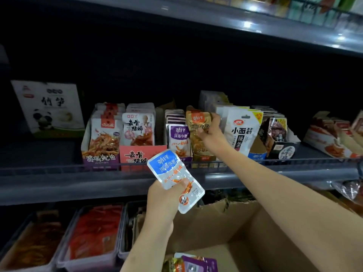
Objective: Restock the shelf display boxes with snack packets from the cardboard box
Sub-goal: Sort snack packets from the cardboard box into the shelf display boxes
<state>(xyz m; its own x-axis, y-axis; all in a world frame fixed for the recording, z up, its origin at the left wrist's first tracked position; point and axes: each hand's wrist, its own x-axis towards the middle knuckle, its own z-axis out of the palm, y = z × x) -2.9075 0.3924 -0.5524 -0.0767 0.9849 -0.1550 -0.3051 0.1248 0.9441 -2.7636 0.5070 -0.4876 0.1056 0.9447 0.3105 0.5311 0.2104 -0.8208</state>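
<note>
My left hand [164, 195] grips a blue-and-white snack packet [172, 177] in front of the shelf edge, above the open cardboard box [231, 228]. My right hand [211, 132] reaches onto the shelf and pinches a gold-brown snack packet [197, 126] standing in its brown display box [204, 157]. A purple packet [178, 140] stands in the neighbouring display box to the left. More purple and gold packets [194, 263] lie in the bottom of the cardboard box.
Along the shelf stand further display boxes: squid snacks [103, 138], pink pork-trotter packets [139, 132], white spicy-strip packets [243, 130], dark packets [277, 132]. A panda carton [49, 107] is far left. A rail [59, 169] fronts the shelf. Plastic bins [94, 232] sit below.
</note>
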